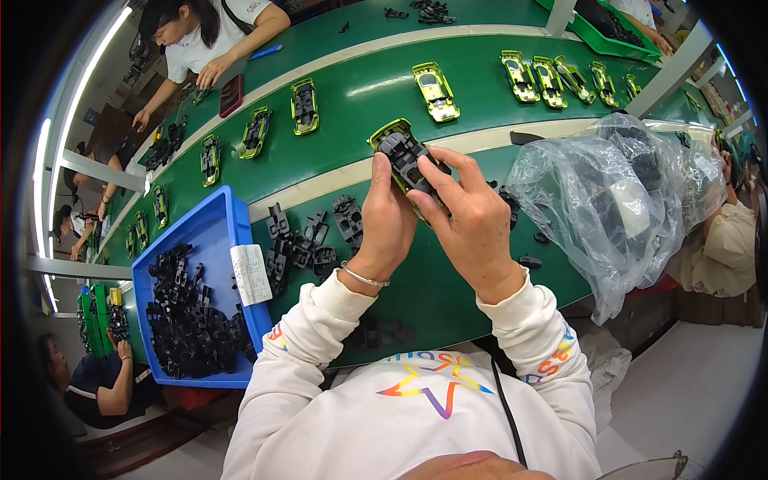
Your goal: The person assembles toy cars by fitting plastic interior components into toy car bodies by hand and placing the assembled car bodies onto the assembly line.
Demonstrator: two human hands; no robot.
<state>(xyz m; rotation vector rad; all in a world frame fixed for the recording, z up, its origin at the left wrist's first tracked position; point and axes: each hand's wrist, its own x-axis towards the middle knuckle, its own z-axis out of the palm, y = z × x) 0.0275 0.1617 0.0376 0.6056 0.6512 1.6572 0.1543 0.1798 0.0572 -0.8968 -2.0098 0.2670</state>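
A yellow-green toy car body [394,134] is held up in front of me with its open underside showing. A black plastic interior piece [400,154] sits inside it. My left hand [387,220] cups the car from the left, thumb along its side. My right hand [472,216] grips it from the right, fingers and thumb on the black piece and the near end, which they partly hide. Loose black interior pieces [302,240] lie on the green table left of my left hand.
A blue bin [239,220] heaped with black parts stands at left. On the right rests a clear plastic bag [612,232] with dark contents. Beyond, several toy cars [434,92] line a green belt [360,104]. Across it a person [216,40] works near a phone [231,94].
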